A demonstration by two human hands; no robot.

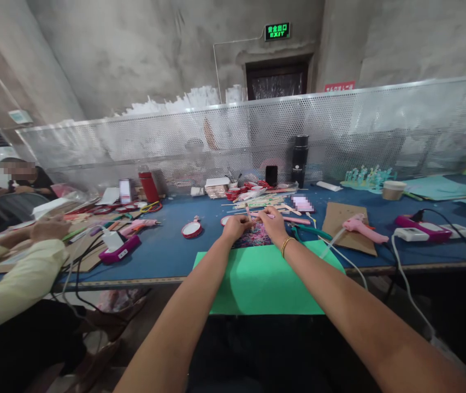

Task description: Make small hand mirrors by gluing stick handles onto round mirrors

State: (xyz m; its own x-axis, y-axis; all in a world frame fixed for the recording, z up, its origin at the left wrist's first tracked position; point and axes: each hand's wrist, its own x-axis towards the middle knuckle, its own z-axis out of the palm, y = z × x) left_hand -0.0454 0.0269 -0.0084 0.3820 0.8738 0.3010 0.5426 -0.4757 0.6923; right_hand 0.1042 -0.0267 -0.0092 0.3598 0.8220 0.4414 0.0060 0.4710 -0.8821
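Note:
Both of my hands work close together above a purple-pink mottled pile (254, 236) at the middle of the blue table. My left hand (235, 228) is closed, pinching a short, thin pinkish stick (248, 210) that points up. My right hand (272, 225), with a gold bracelet at the wrist, is closed on a slim pale-pink, pen-like piece (266, 215) lying sideways; its exact kind is too small to make out. A green sheet (265, 284) hangs over the table edge beneath my forearms. Several thin wooden sticks (253, 202) lie just beyond my hands.
On the right, a pink glue gun (364, 228) rests on cardboard (335, 218), near a purple power strip (425, 229). A red-rimmed round tin (192, 230) stands left. Behind are a black bottle (300, 161) and a red bottle (148, 186). A co-worker's hands (52, 228) are at left.

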